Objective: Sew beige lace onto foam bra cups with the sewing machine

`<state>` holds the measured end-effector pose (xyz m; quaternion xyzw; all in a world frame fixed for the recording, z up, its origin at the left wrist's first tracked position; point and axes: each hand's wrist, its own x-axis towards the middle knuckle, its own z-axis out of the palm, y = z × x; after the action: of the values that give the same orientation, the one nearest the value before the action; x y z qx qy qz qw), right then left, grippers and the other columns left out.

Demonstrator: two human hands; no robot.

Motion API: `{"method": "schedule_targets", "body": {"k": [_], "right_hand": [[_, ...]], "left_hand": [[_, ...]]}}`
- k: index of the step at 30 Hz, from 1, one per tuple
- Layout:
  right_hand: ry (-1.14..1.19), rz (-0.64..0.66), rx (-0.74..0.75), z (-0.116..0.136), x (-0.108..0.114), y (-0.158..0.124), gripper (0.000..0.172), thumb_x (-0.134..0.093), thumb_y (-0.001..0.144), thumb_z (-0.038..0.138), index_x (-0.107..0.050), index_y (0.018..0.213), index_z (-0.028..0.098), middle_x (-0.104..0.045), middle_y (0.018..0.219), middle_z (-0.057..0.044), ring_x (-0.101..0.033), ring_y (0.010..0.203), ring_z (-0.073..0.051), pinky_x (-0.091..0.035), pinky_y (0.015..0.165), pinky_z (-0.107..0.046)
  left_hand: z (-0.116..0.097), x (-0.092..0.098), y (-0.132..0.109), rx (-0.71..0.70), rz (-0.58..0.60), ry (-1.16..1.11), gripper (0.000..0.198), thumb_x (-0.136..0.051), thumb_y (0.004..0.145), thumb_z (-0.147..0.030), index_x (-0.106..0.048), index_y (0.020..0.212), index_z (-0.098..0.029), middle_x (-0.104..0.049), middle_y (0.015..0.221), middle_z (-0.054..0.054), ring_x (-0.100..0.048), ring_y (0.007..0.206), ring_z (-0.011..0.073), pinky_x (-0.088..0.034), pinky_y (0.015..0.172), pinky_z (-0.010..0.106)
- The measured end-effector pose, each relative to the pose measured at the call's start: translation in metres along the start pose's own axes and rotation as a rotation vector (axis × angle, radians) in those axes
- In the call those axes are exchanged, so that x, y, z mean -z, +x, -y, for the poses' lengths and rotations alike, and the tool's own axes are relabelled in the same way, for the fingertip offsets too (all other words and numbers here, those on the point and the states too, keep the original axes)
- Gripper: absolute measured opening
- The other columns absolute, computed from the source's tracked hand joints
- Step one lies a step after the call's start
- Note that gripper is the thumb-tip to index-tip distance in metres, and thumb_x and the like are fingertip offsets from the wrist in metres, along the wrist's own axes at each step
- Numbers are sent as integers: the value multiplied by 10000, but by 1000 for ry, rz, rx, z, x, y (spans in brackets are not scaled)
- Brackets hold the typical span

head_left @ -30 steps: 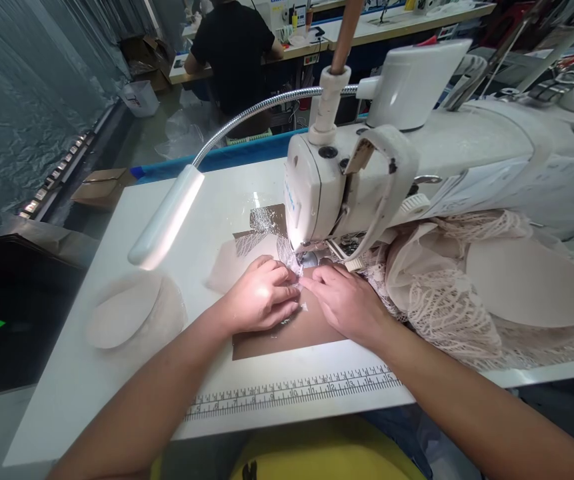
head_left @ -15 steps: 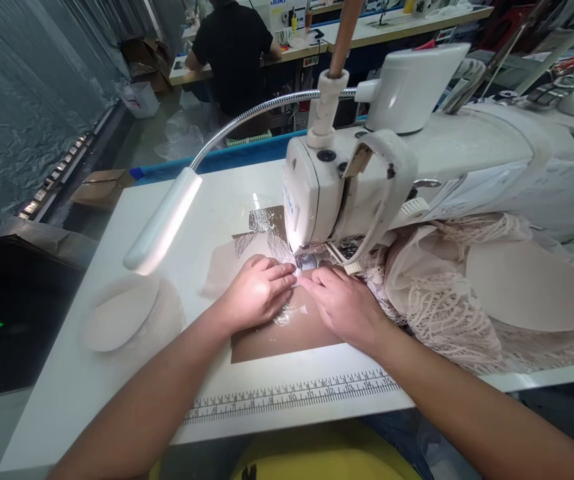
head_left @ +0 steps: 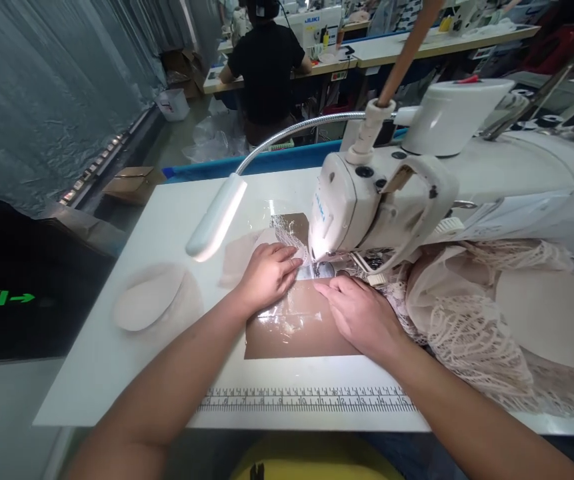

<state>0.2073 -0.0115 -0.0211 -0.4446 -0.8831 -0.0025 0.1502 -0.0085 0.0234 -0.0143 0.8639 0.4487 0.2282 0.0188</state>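
Note:
My left hand (head_left: pixel 271 277) lies with its fingers flat on pale pink lace (head_left: pixel 291 238), just left of the needle and presser foot (head_left: pixel 317 268) of a white sewing machine (head_left: pixel 339 207). My right hand (head_left: pixel 361 310) is closed, its thumb and forefinger pressed together right of the presser foot, over a brown sheet (head_left: pixel 291 340) with a shiny clear film. Whatever its fingertips hold is hidden. Sheer beige fabric (head_left: pixel 237 257) spreads out beyond my left hand. More lace fabric (head_left: pixel 477 340) is bunched beside my right forearm.
A lamp (head_left: pixel 217 217) on a bendable neck hangs over the table's left half. Beige oval pads lie at left (head_left: pixel 149 303) and at right (head_left: pixel 551 313). A printed ruler scale (head_left: pixel 307 400) runs along the front edge. Another person (head_left: pixel 267 73) sits at a far table.
The view has shifted, so everything sits farther right. My hands have moved apart from their meeting point at the needle; the left fingers now lie flatter, and the presser foot shows between them.

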Motion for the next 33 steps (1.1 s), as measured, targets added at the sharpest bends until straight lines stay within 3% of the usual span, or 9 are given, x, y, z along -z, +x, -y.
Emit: {"method": "schedule_targets", "body": {"k": [6, 12, 15, 17, 20, 24, 26, 30, 33], "right_hand": [[-3, -59, 31, -2, -2, -2, 362, -426, 864, 119, -673, 1113, 210, -655, 905, -32, -605, 725, -154, -402, 594, -275], [-39, -120, 131, -9, -6, -1, 353, -398, 890, 153, -669, 1110, 205, -658, 927, -39, -632, 747, -160, -435, 554, -263], [-45, -115, 183, -12, -9, -1, 347, -396, 905, 190, -652, 1138, 207, -654, 948, -38, -638, 751, -159, -457, 552, -262], [-43, -120, 180, -13, -9, -2, 350, -390, 908, 194, -648, 1144, 212, -651, 951, -34, -642, 755, -157, -470, 552, -262], [-33, -101, 163, -13, -8, -3, 355, -389, 906, 192, -646, 1147, 222, -649, 958, -28, -649, 782, -156, -484, 559, -260], [-45, -61, 158, -13, -7, -4, 367, -383, 898, 178, -649, 1147, 223, -651, 949, -32, -655, 793, -167, -494, 591, -279], [-53, -58, 128, -12, -7, -4, 376, -377, 893, 170, -650, 1145, 230, -653, 943, -30, -656, 790, -175, -491, 587, -290], [-27, -54, 75, -9, -9, -4, 370, -374, 893, 182, -656, 1127, 234, -660, 979, -29, -657, 795, -185, -487, 579, -300], [25, -55, 58, -7, -7, -4, 360, -383, 896, 193, -652, 1131, 232, -668, 1019, -29, -661, 840, -195, -492, 621, -308]], "left_hand": [[12, -1, -1, 107, -53, 69, 275, -478, 882, -231, -685, 1060, -199, -658, 1155, 67, -540, 1073, 259, -420, 905, 431], [17, 6, -5, 314, 2, 159, 288, -427, 907, -258, -672, 1057, -244, -637, 1164, 28, -527, 1063, 236, -413, 917, 405], [12, 21, -7, 424, 87, 177, 339, -428, 909, -320, -595, 1192, -236, -577, 1265, 60, -498, 1134, 265, -410, 934, 422], [12, 41, -13, 495, 124, 186, 495, -476, 874, -442, -485, 1310, -209, -504, 1355, 102, -453, 1209, 306, -402, 954, 447], [22, 81, -40, 672, 101, 239, 725, -478, 819, -609, -367, 1382, -166, -417, 1429, 150, -365, 1303, 345, -351, 1013, 471], [51, 129, -113, 1077, -45, 406, 690, -460, 824, -587, -420, 1284, -73, -362, 1432, 245, -218, 1370, 408, -226, 1064, 554], [59, 140, -151, 1189, -106, 252, 590, -556, 752, -541, -524, 1096, -63, -479, 1293, 265, -269, 1320, 450, -272, 1022, 568], [40, 136, -200, 1114, -88, 71, 356, -498, 795, -494, -543, 883, -152, -617, 987, 119, -570, 1017, 304, -464, 844, 402], [6, 130, -196, 1007, -99, -226, 377, -400, 868, -529, -502, 961, -177, -615, 888, 49, -607, 805, 203, -493, 683, 309]]}}
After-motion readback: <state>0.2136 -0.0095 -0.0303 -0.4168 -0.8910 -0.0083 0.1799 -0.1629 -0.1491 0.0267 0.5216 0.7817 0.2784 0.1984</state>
